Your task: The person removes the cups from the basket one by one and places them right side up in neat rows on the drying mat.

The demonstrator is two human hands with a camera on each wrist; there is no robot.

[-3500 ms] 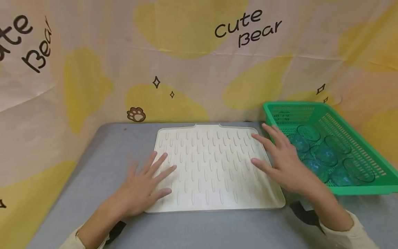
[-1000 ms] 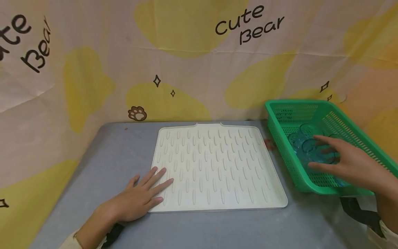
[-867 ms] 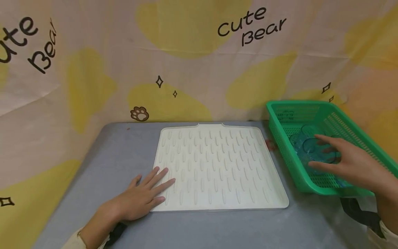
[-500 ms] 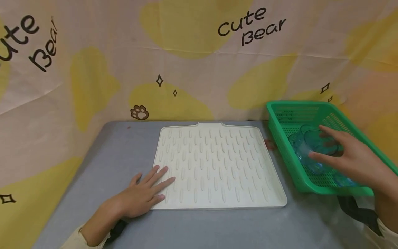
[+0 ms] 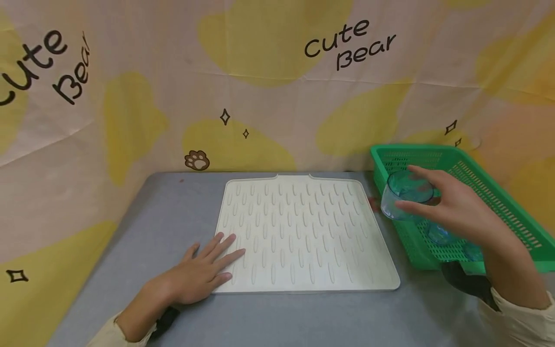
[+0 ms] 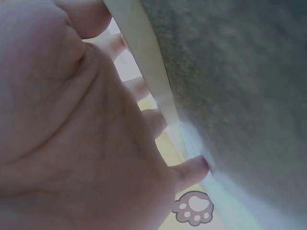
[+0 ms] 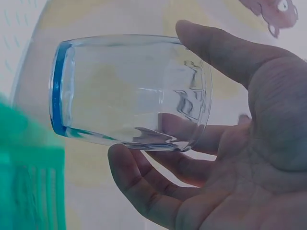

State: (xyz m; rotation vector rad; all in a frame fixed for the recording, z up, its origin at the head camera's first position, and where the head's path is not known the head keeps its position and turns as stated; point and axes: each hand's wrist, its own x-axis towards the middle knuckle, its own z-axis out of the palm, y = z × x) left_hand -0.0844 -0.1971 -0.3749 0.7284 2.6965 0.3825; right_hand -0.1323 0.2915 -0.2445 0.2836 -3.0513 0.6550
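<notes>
My right hand (image 5: pixel 459 207) grips a clear blue-tinted glass (image 5: pixel 400 205) between thumb and fingers, above the left rim of the green basket (image 5: pixel 396 241). In the right wrist view the same glass (image 7: pixel 124 93) shows a thick blue base, and the thumb and fingers lie near its rim end. My left hand (image 5: pixel 195 277) lies with spread fingers on the left front edge of a white ridged tray (image 5: pixel 299 231). The left wrist view shows the palm (image 6: pixel 91 129) beside the tray's edge (image 6: pixel 144 52), with the fingers extended.
Further glasses (image 5: pixel 440 233) lie in the basket, partly hidden by the right hand and arm. A grey cloth (image 5: pixel 173 217) covers the table. Behind it hangs a patterned curtain (image 5: pixel 260 72). A small reddish thing (image 5: pixel 374 203) sits between tray and basket.
My right hand has lifted the glass out of the basket and moved it left over the rim. Earlier it reached down among the glasses. My left hand came to rest on the tray.
</notes>
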